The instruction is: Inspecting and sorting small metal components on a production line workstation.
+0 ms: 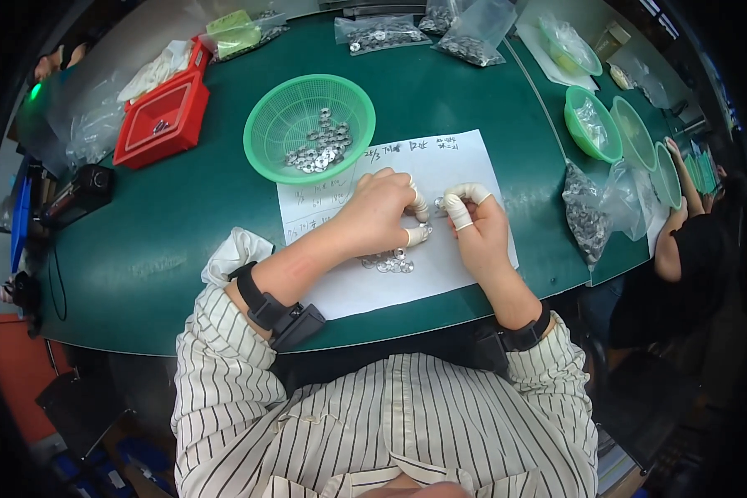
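Over a white sheet of paper [340, 290] with handwriting, both hands work with small shiny round metal parts. My left hand [382, 212], white covers on thumb and fingertips, pinches one small metal part [426, 227]. My right hand [476, 220], also with white finger covers, has thumb and forefinger closed on another round metal part [440, 202]. Below my left hand lies a small pile of metal discs [390, 262] on the paper. Beyond the hands, a green plastic basket [266, 116] holds many of the same parts and overlaps the paper's far edge.
A red tray [129, 149] stands at the far left on the green table [183, 274]. Clear bags of metal parts [382, 35] lie along the back. To the right are another bag of parts [587, 217], green bowls [573, 108] and a co-worker's arm [672, 236].
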